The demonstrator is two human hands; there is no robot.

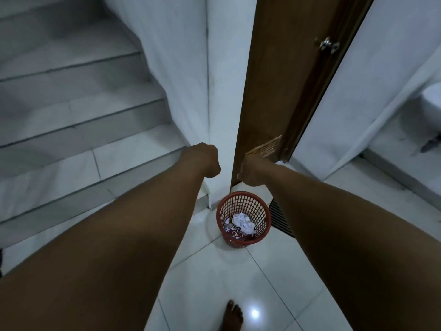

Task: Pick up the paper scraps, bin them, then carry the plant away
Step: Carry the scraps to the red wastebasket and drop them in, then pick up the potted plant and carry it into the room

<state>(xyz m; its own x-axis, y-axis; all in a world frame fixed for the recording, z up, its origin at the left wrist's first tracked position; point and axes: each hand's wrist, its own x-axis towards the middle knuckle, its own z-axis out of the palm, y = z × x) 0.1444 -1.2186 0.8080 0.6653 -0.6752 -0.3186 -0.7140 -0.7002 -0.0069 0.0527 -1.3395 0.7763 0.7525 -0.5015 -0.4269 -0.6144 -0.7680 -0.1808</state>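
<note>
No legible text, label, brand, number or sign is showing anywhere in the frame. The crumpled paper scraps (243,222) lying in the red bin (243,217), lower centre, are displaying no readable print.

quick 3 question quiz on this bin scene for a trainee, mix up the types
1. True or false: the red mesh bin stands on the stairs.
2. What lies inside the bin? A) crumpled white paper B) a plant C) nothing
3. Fill in: both the left hand and the right hand are held out above the ____.

Key:
1. False; it stands on the tiled floor by the wooden door.
2. A, the crumpled white paper.
3. bin
</note>
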